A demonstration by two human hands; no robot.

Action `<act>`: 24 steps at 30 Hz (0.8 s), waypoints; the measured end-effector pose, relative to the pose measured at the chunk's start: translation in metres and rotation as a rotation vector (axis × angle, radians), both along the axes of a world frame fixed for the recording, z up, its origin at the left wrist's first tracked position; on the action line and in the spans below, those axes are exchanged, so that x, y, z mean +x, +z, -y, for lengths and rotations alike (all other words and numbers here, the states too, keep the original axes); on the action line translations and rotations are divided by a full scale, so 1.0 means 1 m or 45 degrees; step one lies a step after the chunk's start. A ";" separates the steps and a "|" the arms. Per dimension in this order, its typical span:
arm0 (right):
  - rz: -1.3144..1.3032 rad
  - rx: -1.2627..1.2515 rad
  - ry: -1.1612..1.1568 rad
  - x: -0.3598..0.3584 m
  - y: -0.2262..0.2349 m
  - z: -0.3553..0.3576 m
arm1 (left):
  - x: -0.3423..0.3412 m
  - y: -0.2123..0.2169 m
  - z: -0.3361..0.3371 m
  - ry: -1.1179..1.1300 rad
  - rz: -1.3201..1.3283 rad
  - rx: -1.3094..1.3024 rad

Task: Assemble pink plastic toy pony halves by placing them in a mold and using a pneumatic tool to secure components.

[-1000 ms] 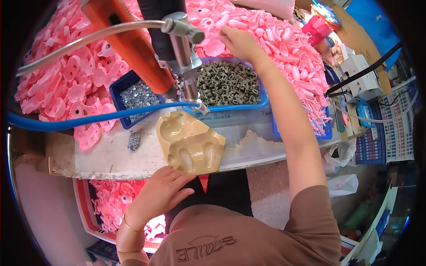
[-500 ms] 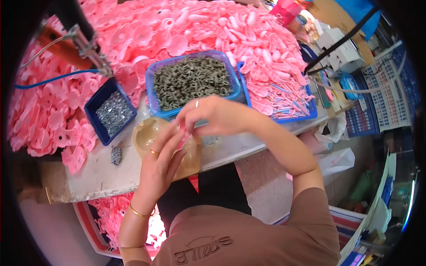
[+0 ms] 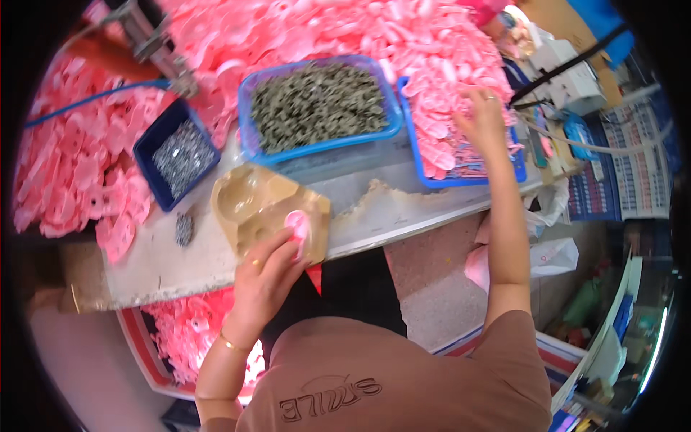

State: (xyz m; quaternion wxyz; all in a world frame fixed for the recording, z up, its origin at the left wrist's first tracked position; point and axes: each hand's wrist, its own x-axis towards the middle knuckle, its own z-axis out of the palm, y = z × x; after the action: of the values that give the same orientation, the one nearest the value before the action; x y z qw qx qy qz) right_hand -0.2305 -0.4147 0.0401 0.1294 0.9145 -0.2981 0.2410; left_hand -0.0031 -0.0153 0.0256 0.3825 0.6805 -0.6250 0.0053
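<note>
My left hand is closed with its fingertips on a small oval pink plastic part. That part sits at the right side of a tan moulded holder, near the table's front edge. Off to the right, my right hand reaches over a blue tray heaped with pink plastic pieces. Its thumb and fingers are apart among the pieces, and nothing shows held between them. Thin pink and blue strips lie toward the tray's front.
A blue bin of small grey-green parts stands behind the holder. A dark blue bin of shiny metal bits is left, with a small heap of bits before it. Pink pieces cover the back; a metal clamp device overhangs the left.
My hands were together over the holder; now they are apart. The right one has moved right to the blue tray, while the left has dropped slightly and presses the pink part at the holder.
</note>
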 end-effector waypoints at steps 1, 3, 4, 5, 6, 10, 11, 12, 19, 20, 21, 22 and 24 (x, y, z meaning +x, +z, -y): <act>-0.006 0.031 0.037 -0.001 -0.003 0.001 | -0.002 -0.003 0.000 0.037 -0.006 0.031; 0.280 0.380 0.087 0.006 0.011 -0.010 | -0.007 -0.005 0.002 -0.022 0.125 0.073; 0.277 0.401 0.114 0.013 0.021 -0.022 | -0.008 -0.009 0.002 -0.002 0.173 0.057; 0.408 0.712 0.068 0.020 0.034 -0.037 | -0.010 -0.011 0.001 0.019 0.171 0.072; 0.534 1.024 0.015 0.027 0.044 -0.053 | -0.011 -0.013 -0.001 0.032 0.175 0.060; 0.349 1.634 0.269 0.045 0.060 -0.102 | -0.012 -0.013 -0.004 0.060 0.246 0.026; 0.344 1.636 0.277 0.048 0.062 -0.115 | -0.012 -0.010 -0.007 0.069 0.247 0.027; 0.271 1.866 0.334 0.051 0.062 -0.129 | -0.011 -0.008 -0.010 0.117 0.251 0.022; -0.146 1.596 0.973 0.103 0.030 -0.185 | 0.002 -0.017 -0.033 0.265 0.361 0.152; -0.148 1.597 0.974 0.110 0.025 -0.188 | 0.002 -0.016 -0.033 0.267 0.360 0.152; -0.238 1.519 1.023 0.116 0.021 -0.190 | 0.003 -0.016 -0.032 0.250 0.362 0.164; -0.327 1.438 1.068 0.120 0.018 -0.190 | 0.003 -0.017 -0.032 0.232 0.363 0.175; -0.435 1.280 1.107 0.132 0.016 -0.186 | 0.001 -0.019 -0.032 0.219 0.334 0.191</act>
State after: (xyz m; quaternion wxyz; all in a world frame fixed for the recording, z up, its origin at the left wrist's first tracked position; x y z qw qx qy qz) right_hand -0.0981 -0.2284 0.0560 -0.3742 0.9252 0.0450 -0.0442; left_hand -0.0018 0.0166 0.0065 0.2438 0.7517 -0.6075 0.0802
